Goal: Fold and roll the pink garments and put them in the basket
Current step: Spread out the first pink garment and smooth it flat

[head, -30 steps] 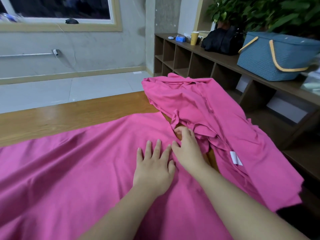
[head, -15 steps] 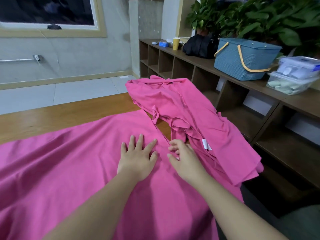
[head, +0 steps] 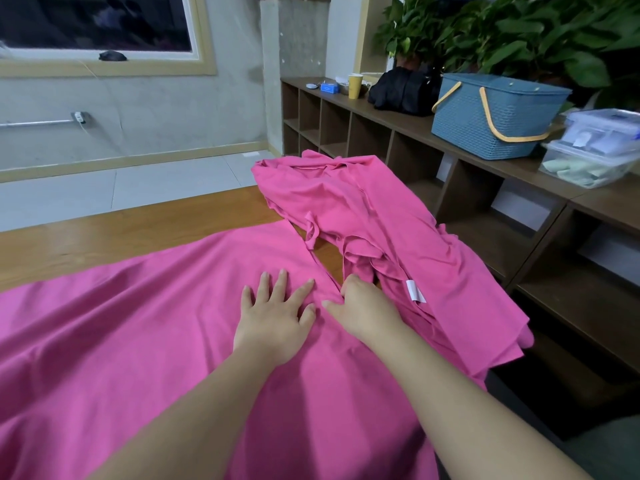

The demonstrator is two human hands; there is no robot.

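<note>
A pink garment [head: 121,334] lies spread flat over the wooden table [head: 104,237]. My left hand [head: 273,317] presses flat on it with fingers spread, near its right edge. Just to the right, my right hand [head: 367,310] has its fingers curled down onto the garment's edge; whether they pinch the cloth is hidden. A second pink garment [head: 381,230] lies crumpled at the table's right end, a white label showing, and hangs over the edge. The blue basket [head: 491,119] with yellow handles stands on the shelf unit at the right.
A brown cubby shelf unit [head: 415,133] runs along the right wall. On its top stand a black bag [head: 401,88], a yellow cup [head: 355,85] and clear plastic boxes [head: 595,147]. Green plants [head: 519,32] rise behind them.
Both hands have slid toward me along the garment's right edge. My right hand drew out of the crumpled folds and now curls at the flat garment's edge. The view turned right.
</note>
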